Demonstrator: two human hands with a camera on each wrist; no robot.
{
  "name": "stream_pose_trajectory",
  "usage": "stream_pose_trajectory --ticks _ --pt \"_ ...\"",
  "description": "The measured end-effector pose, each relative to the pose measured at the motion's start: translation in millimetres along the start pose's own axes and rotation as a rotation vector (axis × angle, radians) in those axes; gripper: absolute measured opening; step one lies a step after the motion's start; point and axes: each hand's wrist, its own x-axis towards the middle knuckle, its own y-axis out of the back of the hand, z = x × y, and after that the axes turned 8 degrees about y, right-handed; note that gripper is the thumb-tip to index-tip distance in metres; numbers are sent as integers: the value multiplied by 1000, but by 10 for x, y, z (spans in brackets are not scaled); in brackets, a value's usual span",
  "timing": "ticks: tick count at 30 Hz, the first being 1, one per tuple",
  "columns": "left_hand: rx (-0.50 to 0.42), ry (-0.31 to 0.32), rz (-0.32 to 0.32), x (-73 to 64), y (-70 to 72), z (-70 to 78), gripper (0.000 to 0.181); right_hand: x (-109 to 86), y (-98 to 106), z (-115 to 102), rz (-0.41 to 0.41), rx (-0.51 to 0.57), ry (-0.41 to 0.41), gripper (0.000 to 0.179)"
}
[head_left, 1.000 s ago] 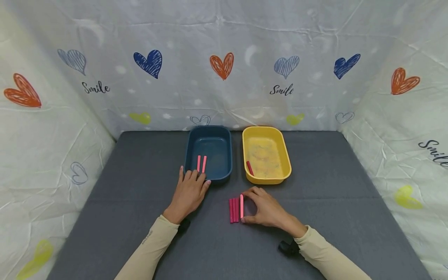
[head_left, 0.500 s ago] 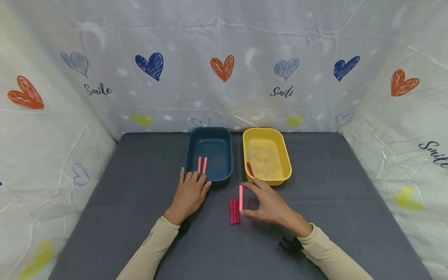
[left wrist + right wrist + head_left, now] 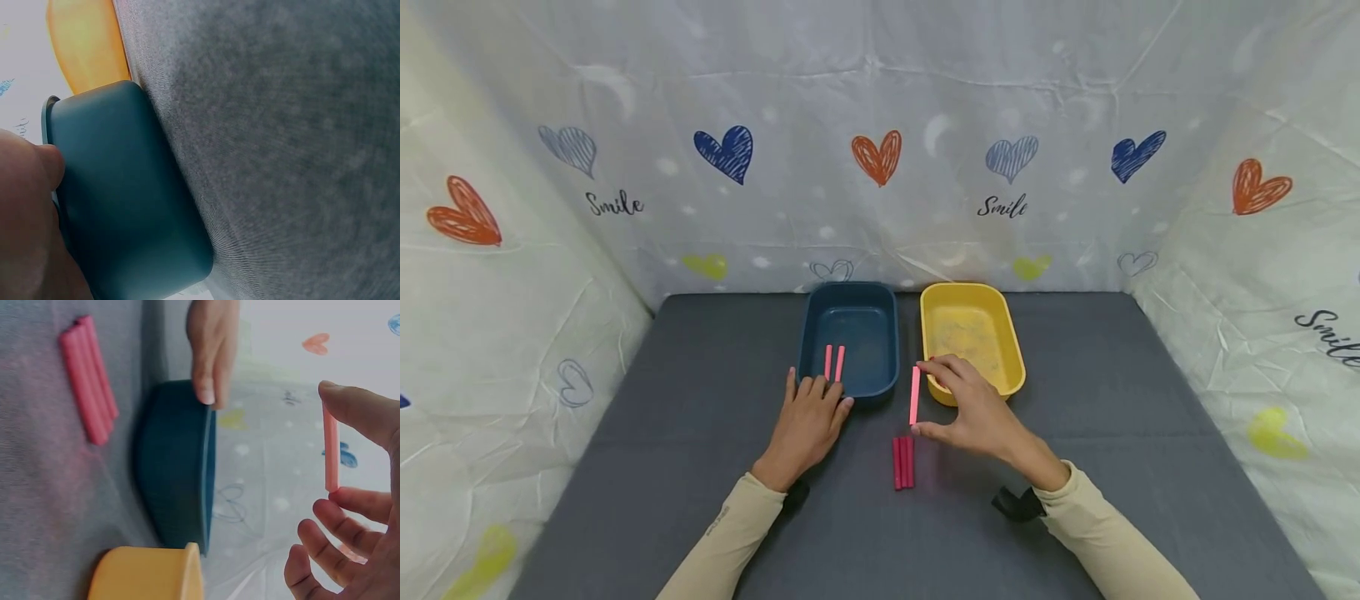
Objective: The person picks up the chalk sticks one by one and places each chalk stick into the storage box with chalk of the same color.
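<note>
Pink stick (image 3: 914, 396) now raised and farther forward, apart from the dark-red sticks (image 3: 903, 463); separation looks done, placing not. Right hand (image 3: 976, 415) pinches it end to end, near yellow tray (image 3: 1019, 382); left hand (image 3: 806, 429) grips blue tray (image 3: 896, 337) at its rim.

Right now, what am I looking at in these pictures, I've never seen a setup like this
No machine here: a person's left hand and right hand, both bare. The wide picture is from a head camera, the close ones from each wrist. On the grey table are a blue tub with two pink sticks, a yellow tub, and, nearer the person, three red sticks. The left hand holds the blue tub's rim; the right hand pinches a third pink stick end to end.
</note>
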Motion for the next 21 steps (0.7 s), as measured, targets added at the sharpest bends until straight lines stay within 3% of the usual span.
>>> stream_pose_trajectory --ticks 10,21 --pt "9 1 9 -10 13 17 27 220 27 23 41 15 -4 84" --pt "29 13 -1 -1 -2 11 31 550 -69 96 10 75 -49 80"
